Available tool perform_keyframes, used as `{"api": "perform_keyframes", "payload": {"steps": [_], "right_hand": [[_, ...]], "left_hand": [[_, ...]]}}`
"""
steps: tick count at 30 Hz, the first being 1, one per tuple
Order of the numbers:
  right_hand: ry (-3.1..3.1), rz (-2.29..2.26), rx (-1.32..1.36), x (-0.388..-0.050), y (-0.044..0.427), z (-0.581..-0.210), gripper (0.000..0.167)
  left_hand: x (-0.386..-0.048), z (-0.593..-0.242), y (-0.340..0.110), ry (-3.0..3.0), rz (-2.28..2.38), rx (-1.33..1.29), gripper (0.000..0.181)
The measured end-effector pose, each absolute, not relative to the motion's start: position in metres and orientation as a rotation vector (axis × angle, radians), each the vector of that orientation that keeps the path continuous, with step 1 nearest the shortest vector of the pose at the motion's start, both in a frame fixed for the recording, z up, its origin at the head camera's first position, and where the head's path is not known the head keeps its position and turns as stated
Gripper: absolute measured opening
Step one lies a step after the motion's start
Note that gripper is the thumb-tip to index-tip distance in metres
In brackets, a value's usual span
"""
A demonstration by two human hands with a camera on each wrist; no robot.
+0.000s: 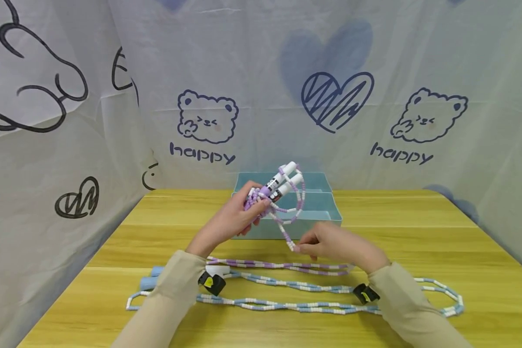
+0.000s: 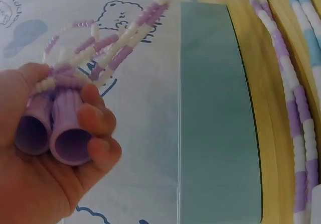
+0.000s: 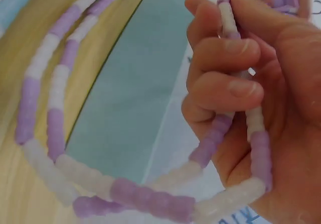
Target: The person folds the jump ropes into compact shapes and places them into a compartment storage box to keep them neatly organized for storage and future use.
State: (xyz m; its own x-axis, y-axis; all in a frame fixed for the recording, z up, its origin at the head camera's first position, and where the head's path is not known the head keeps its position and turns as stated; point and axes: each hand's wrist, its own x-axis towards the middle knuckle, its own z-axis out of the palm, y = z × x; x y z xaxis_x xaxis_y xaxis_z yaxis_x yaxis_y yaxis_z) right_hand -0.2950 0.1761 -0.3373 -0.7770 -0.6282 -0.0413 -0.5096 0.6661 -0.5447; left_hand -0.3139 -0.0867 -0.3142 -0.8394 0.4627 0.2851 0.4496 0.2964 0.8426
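My left hand (image 1: 239,215) grips the two handles (image 1: 289,186) of a purple and white beaded jump rope (image 1: 285,233), above the table. The handles are white at the far end, and their hollow purple ends (image 2: 71,146) show in the left wrist view. Several turns of beads wrap round the handles, and a loose loop hangs beside them. To the right and lower, my right hand (image 1: 330,244) pinches a beaded strand that leads up to the left hand. In the right wrist view, a doubled beaded length (image 3: 150,201) curves from below this hand towards the table.
A blue-green two-part box (image 1: 282,231) stands behind the hands. Purple and white strands (image 1: 278,265) lie across the table (image 1: 417,222). Nearer me are blue and white beaded strands (image 1: 296,305), with blue handles (image 1: 149,283) at left. A printed cloth (image 1: 265,58) hangs around the table.
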Motion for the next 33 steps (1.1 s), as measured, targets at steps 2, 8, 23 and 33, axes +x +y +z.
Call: {"api": "perform_keyframes", "payload": {"steps": [2, 8, 23, 33], "right_hand": [[2.627, -0.754, -0.961, -0.289, 0.173, -0.333, 0.024], [2.511, -0.719, -1.117, -0.27, 0.162, -0.32, 0.022], [2.518, -1.071, -1.285, -0.25, 0.158, -0.296, 0.026], [2.587, -1.371, -1.303, -0.256, 0.155, -0.3, 0.022]], "left_hand": [[-0.315, -0.315, -0.087, 2.564, 1.601, 0.858, 0.026], [-0.316, -0.318, -0.087, 2.781, 1.421, 0.796, 0.029], [-0.306, -0.319, -0.076, 2.679, 1.073, 0.966, 0.037], [-0.3, -0.32, -0.076, 2.298, 1.177, 1.025, 0.046]]}}
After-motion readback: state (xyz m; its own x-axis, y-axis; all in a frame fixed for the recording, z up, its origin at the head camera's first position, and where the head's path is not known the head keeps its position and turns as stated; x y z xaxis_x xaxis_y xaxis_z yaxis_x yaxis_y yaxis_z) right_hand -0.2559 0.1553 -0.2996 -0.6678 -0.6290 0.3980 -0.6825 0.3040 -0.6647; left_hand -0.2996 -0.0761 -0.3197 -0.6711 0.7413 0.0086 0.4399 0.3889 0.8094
